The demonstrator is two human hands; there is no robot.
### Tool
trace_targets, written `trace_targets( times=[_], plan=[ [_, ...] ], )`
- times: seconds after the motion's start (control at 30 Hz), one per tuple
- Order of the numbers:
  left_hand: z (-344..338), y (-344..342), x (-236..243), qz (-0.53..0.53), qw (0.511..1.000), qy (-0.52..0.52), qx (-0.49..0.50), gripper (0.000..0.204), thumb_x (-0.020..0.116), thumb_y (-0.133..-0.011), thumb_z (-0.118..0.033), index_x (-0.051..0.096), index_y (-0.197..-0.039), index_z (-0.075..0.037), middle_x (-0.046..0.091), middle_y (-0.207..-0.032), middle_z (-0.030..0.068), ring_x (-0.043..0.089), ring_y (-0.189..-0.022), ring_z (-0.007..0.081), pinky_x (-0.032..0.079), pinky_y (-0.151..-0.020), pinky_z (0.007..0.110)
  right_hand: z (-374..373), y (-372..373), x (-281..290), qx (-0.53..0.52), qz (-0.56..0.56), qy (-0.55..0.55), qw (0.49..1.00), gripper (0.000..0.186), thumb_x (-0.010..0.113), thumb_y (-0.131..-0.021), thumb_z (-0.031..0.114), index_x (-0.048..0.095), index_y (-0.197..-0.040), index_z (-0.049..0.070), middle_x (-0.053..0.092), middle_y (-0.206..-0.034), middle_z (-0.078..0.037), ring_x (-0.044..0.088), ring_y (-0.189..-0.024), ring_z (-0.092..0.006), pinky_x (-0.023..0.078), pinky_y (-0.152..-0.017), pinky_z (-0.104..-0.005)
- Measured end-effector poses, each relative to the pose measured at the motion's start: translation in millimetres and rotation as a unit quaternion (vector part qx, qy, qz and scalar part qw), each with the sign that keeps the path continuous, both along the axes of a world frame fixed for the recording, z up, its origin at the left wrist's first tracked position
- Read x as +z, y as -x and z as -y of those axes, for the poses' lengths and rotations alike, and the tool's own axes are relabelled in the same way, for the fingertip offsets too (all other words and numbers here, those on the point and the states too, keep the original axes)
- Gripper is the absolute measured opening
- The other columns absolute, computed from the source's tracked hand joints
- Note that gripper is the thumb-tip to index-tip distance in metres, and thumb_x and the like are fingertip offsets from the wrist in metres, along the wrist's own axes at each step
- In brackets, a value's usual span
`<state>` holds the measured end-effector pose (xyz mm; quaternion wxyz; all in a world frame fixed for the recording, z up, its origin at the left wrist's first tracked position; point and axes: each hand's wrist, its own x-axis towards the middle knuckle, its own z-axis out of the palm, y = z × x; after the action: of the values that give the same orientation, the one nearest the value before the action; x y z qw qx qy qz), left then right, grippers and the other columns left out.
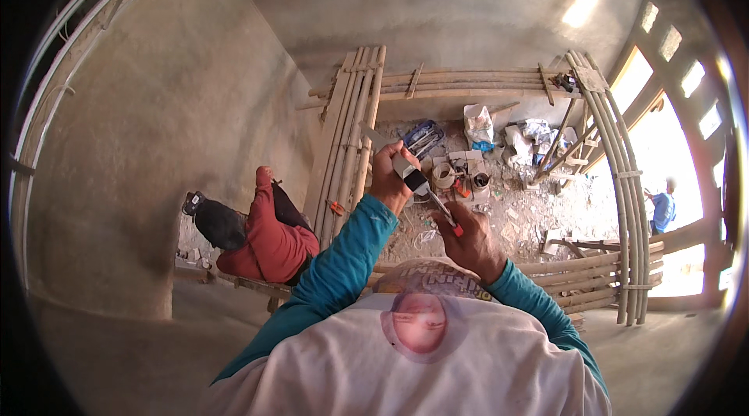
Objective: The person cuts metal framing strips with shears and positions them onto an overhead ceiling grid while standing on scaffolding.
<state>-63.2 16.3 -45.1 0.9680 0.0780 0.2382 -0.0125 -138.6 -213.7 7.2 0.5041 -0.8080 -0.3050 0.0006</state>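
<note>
My left hand (pixel 386 180) is closed around a flat tool (pixel 408 169) with a pale grey part and a dark band. A thin grey blade (pixel 373 133) sticks out beyond this hand toward the upper left. In my right hand (pixel 477 248) is a putty knife (pixel 441 208) with a red part on its handle, its metal end pointing up and left. The two tools meet, or nearly meet, between my hands; whether they touch I cannot tell. My fingers hide much of both handles.
Bamboo scaffold platforms (pixel 360 108) surround the opening, with more poles (pixel 616 158) at right. A person in red (pixel 269 232) sits at left; another in blue (pixel 663 209) is far right. Below lie buckets (pixel 443 175), a white sack (pixel 478 126) and rubble (pixel 511 209).
</note>
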Motion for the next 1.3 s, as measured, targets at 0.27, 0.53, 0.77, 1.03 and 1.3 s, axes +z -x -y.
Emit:
trace_targets(
  times=[0.27,0.53,0.77,1.03,1.3],
  plan=[
    [-8,1,-14,-0.014,0.999,-0.029,0.041,0.023,0.063,-0.096,-0.012,0.052,-0.076,-0.01,0.06,-0.065,0.0028,0.065,-0.057,0.0157,0.058,-0.055,0.028,-10,2,17,0.002,0.045,-0.016,0.999,0.02,0.071,-0.093,0.016,0.06,-0.095,-0.001,0.061,-0.07,-0.025,0.064,-0.067,-0.048,0.049,-0.057,-0.0531],
    [-10,4,-15,-0.043,0.996,-0.03,0.076,0.022,0.063,-0.097,-0.013,0.051,-0.079,-0.009,0.06,-0.067,0.0043,0.064,-0.056,0.0168,0.059,-0.054,0.026,-21,-4,6,0.006,0.025,0.042,0.999,0.017,0.07,-0.089,0.013,0.061,-0.097,0.002,0.063,-0.069,-0.025,0.065,-0.067,-0.0482,0.051,-0.06,-0.0559],
    [-12,8,-15,-0.047,0.995,-0.032,0.077,0.022,0.061,-0.098,-0.015,0.051,-0.079,-0.009,0.058,-0.065,0.003,0.063,-0.054,0.0157,0.059,-0.053,0.026,-23,-10,3,0.004,0.035,0.076,0.996,0.017,0.069,-0.095,0.015,0.06,-0.098,0.001,0.063,-0.073,-0.026,0.065,-0.068,-0.0479,0.049,-0.056,-0.05],
    [-9,17,-16,0.0,1.0,-0.021,0.013,0.027,0.063,-0.095,-0.016,0.052,-0.071,-0.011,0.06,-0.064,0.0021,0.064,-0.056,0.0142,0.057,-0.054,0.025,-21,-19,-31,-0.025,0.102,0.054,0.993,0.018,0.072,-0.091,0.013,0.059,-0.1,0.004,0.063,-0.072,-0.021,0.065,-0.067,-0.0456,0.049,-0.056,-0.0501],
    [-3,11,4,0.036,0.996,-0.033,0.075,0.027,0.071,-0.095,-0.017,0.056,-0.075,-0.011,0.062,-0.068,0.0018,0.063,-0.059,0.013,0.054,-0.056,0.022,-4,-13,-43,0.005,0.023,-0.087,0.996,0.018,0.072,-0.094,0.013,0.063,-0.104,0.001,0.069,-0.083,-0.017,0.07,-0.073,-0.0327,0.053,-0.064,-0.0415]
  ],
)
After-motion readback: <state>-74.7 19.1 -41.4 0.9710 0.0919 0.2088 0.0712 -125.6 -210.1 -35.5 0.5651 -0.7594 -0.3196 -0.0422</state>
